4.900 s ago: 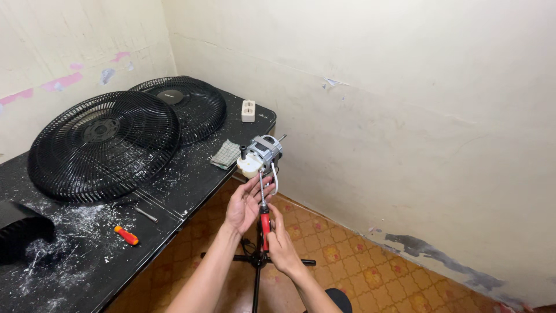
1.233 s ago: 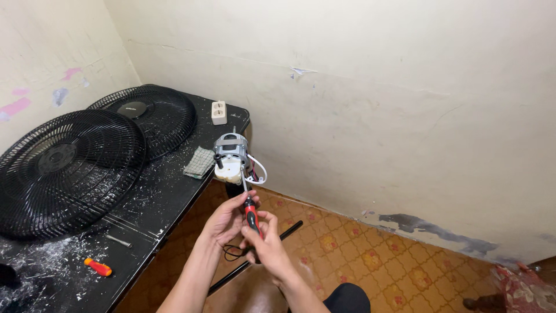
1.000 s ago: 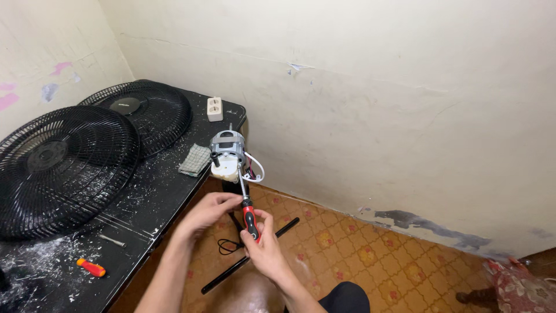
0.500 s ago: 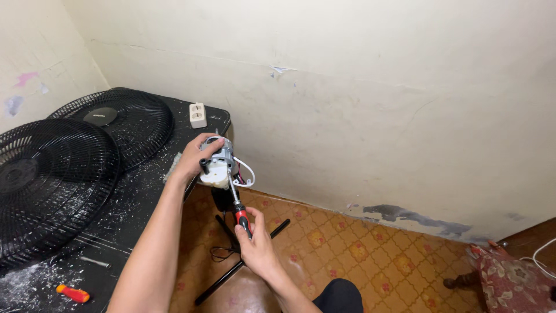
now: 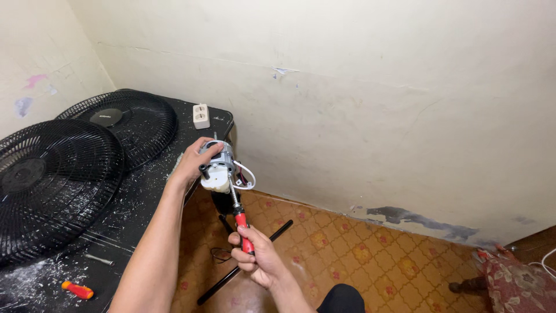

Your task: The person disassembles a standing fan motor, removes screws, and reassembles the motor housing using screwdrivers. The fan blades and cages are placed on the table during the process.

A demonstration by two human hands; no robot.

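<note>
A grey and white fan motor [image 5: 220,169] stands on top of a black stand beside the black table [image 5: 145,191]. My left hand [image 5: 194,163] is wrapped around the motor's left side. My right hand [image 5: 256,262] grips the red and black handle of a screwdriver [image 5: 238,215] below the motor. The screwdriver's metal shaft points up into the underside of the motor. White wires loop out on the motor's right side.
Two black fan grilles [image 5: 52,185] [image 5: 124,122] lie on the dusty table, with a white power strip [image 5: 201,116] at its far end. A small orange screwdriver [image 5: 77,290] and a screw lie near the front. A black rod [image 5: 243,264] lies on the tiled floor.
My left hand left the screwdriver and moved up to grasp the motor. The right hand keeps the screwdriver pointed up into the motor.
</note>
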